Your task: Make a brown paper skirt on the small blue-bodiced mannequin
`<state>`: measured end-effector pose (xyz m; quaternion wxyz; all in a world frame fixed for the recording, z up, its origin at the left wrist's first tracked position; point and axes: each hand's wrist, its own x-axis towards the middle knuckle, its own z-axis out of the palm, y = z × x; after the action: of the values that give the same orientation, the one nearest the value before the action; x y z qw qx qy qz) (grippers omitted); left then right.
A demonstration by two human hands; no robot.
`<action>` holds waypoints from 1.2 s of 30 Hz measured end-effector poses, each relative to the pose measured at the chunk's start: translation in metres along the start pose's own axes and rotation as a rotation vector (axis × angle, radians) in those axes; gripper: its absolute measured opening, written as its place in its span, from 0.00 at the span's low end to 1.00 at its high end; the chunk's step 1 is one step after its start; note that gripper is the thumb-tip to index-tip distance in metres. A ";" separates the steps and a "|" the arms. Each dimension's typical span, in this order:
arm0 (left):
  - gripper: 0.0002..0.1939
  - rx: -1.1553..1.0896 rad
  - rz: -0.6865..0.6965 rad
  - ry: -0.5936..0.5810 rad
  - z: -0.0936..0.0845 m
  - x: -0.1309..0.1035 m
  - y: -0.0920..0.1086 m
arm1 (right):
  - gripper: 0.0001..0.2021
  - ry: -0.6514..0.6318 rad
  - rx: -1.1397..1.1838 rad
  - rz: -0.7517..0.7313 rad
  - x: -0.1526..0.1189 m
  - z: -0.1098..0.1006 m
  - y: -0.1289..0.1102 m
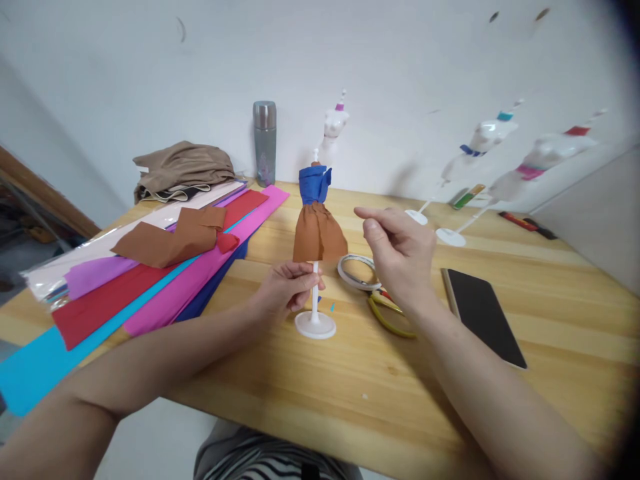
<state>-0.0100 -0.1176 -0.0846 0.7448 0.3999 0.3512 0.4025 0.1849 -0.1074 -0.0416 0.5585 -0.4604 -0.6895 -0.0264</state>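
Note:
A small dress-form mannequin stands upright on the table, wearing a blue paper top (pixel 313 184) and a gathered brown paper skirt (pixel 319 233). Its white stand (pixel 315 325) rests flat on the wood. My left hand (pixel 287 288) has its fingers closed around the stand's thin pole, just below the skirt's hem. To the right of the skirt, my right hand (pixel 400 250) hovers above the table and holds nothing that I can see. Its index finger points left, the thumb sits a little apart, and the other fingers curl inward. Scissors (pixel 387 317) and a roll of white tape (pixel 357 272) lie near it.
Crepe paper strips (pixel 165 283) in several colours and a brown scrap (pixel 175 237) cover the left side. Behind are folded brown cloth (pixel 183 167), a thermos (pixel 265 143) and white mannequins (pixel 336 122). A black phone-like slab (pixel 483 313) lies right; markers (pixel 520 221) sit farther back.

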 end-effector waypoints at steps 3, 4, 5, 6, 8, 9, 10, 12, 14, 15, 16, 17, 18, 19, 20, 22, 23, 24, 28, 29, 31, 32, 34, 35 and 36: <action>0.21 -0.024 0.022 -0.061 -0.003 0.001 -0.002 | 0.11 0.014 -0.001 0.038 0.000 0.001 0.002; 0.22 -0.029 0.030 -0.080 -0.005 0.002 -0.004 | 0.11 0.021 -0.006 0.059 0.000 0.001 0.004; 0.23 -0.034 0.037 -0.096 -0.006 0.002 -0.005 | 0.11 0.027 -0.006 0.081 0.001 0.000 0.005; 0.24 -0.038 0.043 -0.110 -0.008 0.003 -0.006 | 0.11 0.034 -0.001 0.104 0.001 0.000 0.007; 0.25 -0.049 0.055 -0.131 -0.010 0.004 -0.008 | 0.11 0.043 0.018 0.155 0.003 0.000 0.009; 0.24 -0.057 0.061 -0.142 -0.011 0.005 -0.009 | 0.11 0.044 0.027 0.175 0.003 0.000 0.010; 0.24 -0.065 0.063 -0.152 -0.012 0.005 -0.009 | 0.11 0.042 0.033 0.193 0.004 0.000 0.011; 0.23 -0.086 0.064 -0.166 -0.013 0.005 -0.010 | 0.11 0.029 0.036 0.210 0.004 0.000 0.011; 0.24 -0.102 0.048 -0.177 -0.014 0.006 -0.010 | 0.10 0.009 0.038 0.212 0.004 0.000 0.009; 0.24 -0.107 0.038 -0.178 -0.014 0.006 -0.010 | 0.10 0.000 0.038 0.212 0.004 0.000 0.008; 0.24 -0.110 0.028 -0.179 -0.014 0.006 -0.011 | 0.10 -0.010 0.036 0.211 0.004 0.000 0.008; 0.23 -0.111 0.020 -0.176 -0.015 0.006 -0.011 | 0.10 -0.019 0.033 0.209 0.003 0.000 0.007; 0.23 -0.107 0.014 -0.172 -0.015 0.006 -0.011 | 0.10 -0.029 0.029 0.209 0.003 0.000 0.007; 0.23 -0.104 0.011 -0.166 -0.015 0.006 -0.011 | 0.10 -0.037 0.025 0.209 0.003 0.000 0.006; 0.23 -0.097 0.010 -0.160 -0.014 0.006 -0.011 | 0.10 -0.045 0.021 0.212 0.003 0.000 0.006; 0.23 -0.070 0.002 -0.145 -0.013 0.004 -0.008 | 0.11 -0.053 0.017 0.228 0.003 0.000 0.006; 0.22 -0.050 -0.004 -0.138 -0.011 0.003 -0.006 | 0.11 -0.048 0.016 0.242 0.003 0.000 0.007; 0.22 -0.024 -0.014 -0.128 -0.010 0.002 -0.002 | 0.11 -0.040 0.017 0.256 0.004 -0.001 0.008; 0.13 0.227 -0.092 -0.102 -0.009 -0.001 0.023 | 0.11 0.055 0.029 0.282 0.011 -0.004 0.015; 0.11 0.346 -0.112 -0.090 -0.010 -0.001 0.032 | 0.11 0.097 0.029 0.273 0.013 -0.006 0.018; 0.08 0.634 -0.166 -0.108 -0.015 0.001 0.049 | 0.12 0.189 0.013 0.249 0.018 -0.012 0.026; 0.08 0.764 -0.154 -0.148 -0.019 0.003 0.057 | 0.12 0.227 -0.004 0.237 0.021 -0.015 0.031; 0.11 1.008 -0.109 -0.311 -0.029 0.006 0.072 | 0.13 0.297 -0.033 0.218 0.026 -0.022 0.039; 0.12 1.112 -0.084 -0.379 -0.034 0.007 0.078 | 0.13 0.311 -0.036 0.212 0.029 -0.026 0.043; 0.13 1.200 -0.076 -0.441 -0.039 0.008 0.084 | 0.13 0.328 -0.033 0.206 0.031 -0.029 0.047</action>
<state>-0.0662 -0.0681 -0.0299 0.4598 0.8081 0.3678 0.0174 0.2388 -0.0776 -0.0286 0.6554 -0.5272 -0.5381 -0.0548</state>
